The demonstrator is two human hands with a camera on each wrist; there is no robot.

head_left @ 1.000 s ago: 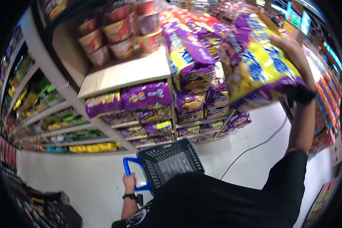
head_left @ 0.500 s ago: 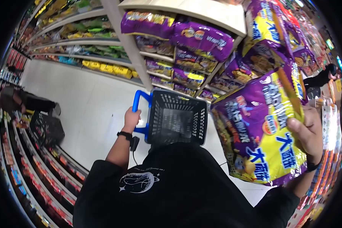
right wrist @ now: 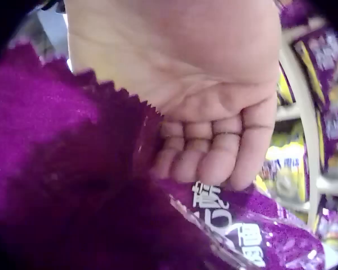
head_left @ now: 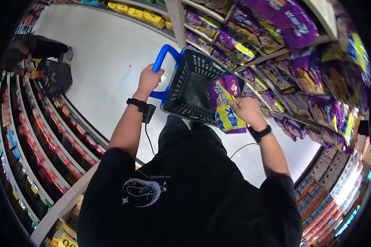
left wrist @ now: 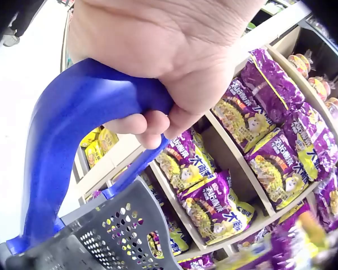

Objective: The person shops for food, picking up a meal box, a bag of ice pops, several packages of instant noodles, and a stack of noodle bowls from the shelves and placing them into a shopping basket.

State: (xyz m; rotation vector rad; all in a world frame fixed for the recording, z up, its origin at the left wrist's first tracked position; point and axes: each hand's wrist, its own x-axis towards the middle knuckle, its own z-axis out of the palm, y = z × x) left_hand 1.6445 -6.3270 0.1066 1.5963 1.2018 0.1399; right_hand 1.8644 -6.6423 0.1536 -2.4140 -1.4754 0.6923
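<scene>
My left hand (head_left: 151,80) grips the blue handle (head_left: 162,57) of a dark grey shopping basket (head_left: 178,82), held tilted in front of my legs. In the left wrist view the fingers wrap around the handle (left wrist: 56,129). My right hand (head_left: 251,111) pinches a purple and yellow bag of noodles (head_left: 223,99) by its side. This bag overlaps the basket's right end in the head view. In the right wrist view its zigzag purple edge (right wrist: 73,163) lies beside the curled fingers; the thumb is hidden.
Shelves of similar purple noodle bags (head_left: 251,31) stand ahead and to the right. More bags (head_left: 346,78) hang out from the shelf's end. On the left are long racks (head_left: 41,152), with a person (head_left: 41,47) near another dark basket (head_left: 55,78). Pale floor (head_left: 95,45) lies between.
My right hand has brought the noodle bag down and left from beside the shelf to the basket's right end. The left hand keeps its grip on the handle; the view has tilted downward.
</scene>
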